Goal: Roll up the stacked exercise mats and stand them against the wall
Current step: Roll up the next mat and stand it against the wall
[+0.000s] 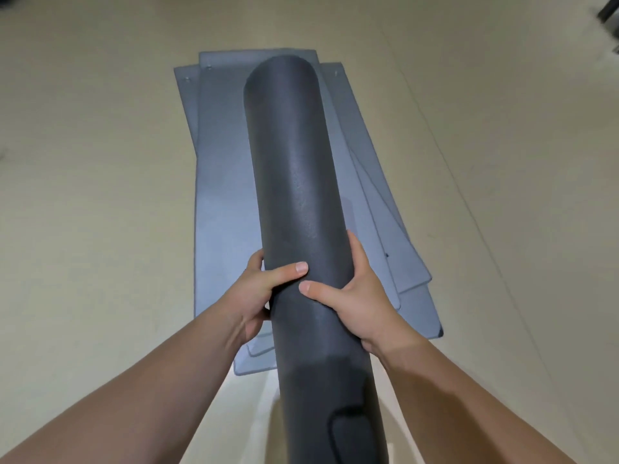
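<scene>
1. Hands first: my left hand (259, 293) and right hand (355, 293) both wrap the rolled mat (294, 182), one on each side, at about the same height along the roll.
2. Left thumb lies across the front of the roll, fingers curl behind out of sight. Right thumb does the same just below it, thumb tips nearly touching. Both grips closed firmly around the roll, not spread.
3. Both forearms reach forward and slightly inward, bare, elbows out of frame.
4. Rolled mat is dark, tight, held off the floor, pointing away from me; far end sits over the stack, near end runs down past the bottom edge of the view.
5. Flat mats (227, 195) lie under it on the floor (100, 162), several grey sheets fanned out unevenly, corners offset. Exact count unclear, at least three or four.
6. Progress, my judgement: one mat rolled and in hand, not yet stood up. No wall visible here, so I can't tell how near it is.
7. Left to do: carry this roll to the wall, stand it on end, then roll every remaining flat mat. Early in the task.
</scene>
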A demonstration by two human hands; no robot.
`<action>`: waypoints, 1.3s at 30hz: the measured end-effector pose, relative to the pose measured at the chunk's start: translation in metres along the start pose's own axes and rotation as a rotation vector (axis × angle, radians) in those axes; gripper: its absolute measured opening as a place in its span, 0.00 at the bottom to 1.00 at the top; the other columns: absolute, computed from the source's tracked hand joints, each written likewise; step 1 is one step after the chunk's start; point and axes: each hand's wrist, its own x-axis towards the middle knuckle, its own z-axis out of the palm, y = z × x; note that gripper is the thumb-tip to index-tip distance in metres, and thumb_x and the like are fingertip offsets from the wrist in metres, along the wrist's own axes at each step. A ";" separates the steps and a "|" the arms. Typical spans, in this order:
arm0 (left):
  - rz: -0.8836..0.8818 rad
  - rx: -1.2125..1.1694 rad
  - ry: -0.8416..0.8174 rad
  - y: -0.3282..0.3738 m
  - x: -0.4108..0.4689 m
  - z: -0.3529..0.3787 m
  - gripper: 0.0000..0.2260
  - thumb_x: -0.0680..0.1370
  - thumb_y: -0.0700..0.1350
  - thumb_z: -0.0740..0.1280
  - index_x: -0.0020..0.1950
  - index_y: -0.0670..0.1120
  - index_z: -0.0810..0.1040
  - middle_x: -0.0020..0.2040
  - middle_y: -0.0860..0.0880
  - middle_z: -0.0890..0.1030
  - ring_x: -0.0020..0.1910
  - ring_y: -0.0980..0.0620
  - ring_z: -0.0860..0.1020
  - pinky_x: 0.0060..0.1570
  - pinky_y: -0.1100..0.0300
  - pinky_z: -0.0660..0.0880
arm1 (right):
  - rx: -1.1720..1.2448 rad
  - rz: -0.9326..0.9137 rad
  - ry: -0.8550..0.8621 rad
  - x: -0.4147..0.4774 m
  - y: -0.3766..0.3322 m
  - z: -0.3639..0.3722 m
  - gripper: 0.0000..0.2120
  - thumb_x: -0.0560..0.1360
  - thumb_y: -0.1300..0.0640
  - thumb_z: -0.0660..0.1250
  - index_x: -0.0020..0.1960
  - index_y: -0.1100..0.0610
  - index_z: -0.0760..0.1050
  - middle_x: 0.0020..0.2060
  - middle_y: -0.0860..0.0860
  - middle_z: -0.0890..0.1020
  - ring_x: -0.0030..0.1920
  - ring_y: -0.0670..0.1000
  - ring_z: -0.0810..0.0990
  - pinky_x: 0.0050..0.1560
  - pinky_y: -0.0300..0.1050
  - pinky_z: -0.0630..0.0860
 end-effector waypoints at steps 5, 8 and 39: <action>0.034 -0.033 -0.002 0.133 -0.147 -0.001 0.35 0.61 0.53 0.81 0.67 0.58 0.76 0.58 0.55 0.85 0.54 0.51 0.85 0.52 0.48 0.80 | -0.005 -0.024 -0.053 -0.076 -0.178 0.032 0.42 0.68 0.55 0.83 0.70 0.28 0.65 0.60 0.39 0.84 0.58 0.48 0.86 0.59 0.57 0.83; 0.070 -0.037 0.001 0.219 -0.242 -0.014 0.35 0.60 0.52 0.81 0.66 0.58 0.76 0.56 0.57 0.86 0.52 0.53 0.86 0.51 0.49 0.80 | -0.002 -0.045 -0.065 -0.126 -0.286 0.065 0.47 0.66 0.52 0.83 0.75 0.28 0.61 0.62 0.38 0.83 0.59 0.47 0.85 0.60 0.56 0.82; 0.446 -0.049 0.176 0.712 -0.316 -0.341 0.37 0.63 0.44 0.79 0.70 0.54 0.74 0.55 0.48 0.87 0.49 0.49 0.86 0.35 0.62 0.80 | 0.250 -0.309 -0.317 0.087 -0.696 0.443 0.45 0.73 0.67 0.79 0.80 0.41 0.61 0.69 0.49 0.81 0.66 0.56 0.82 0.65 0.65 0.79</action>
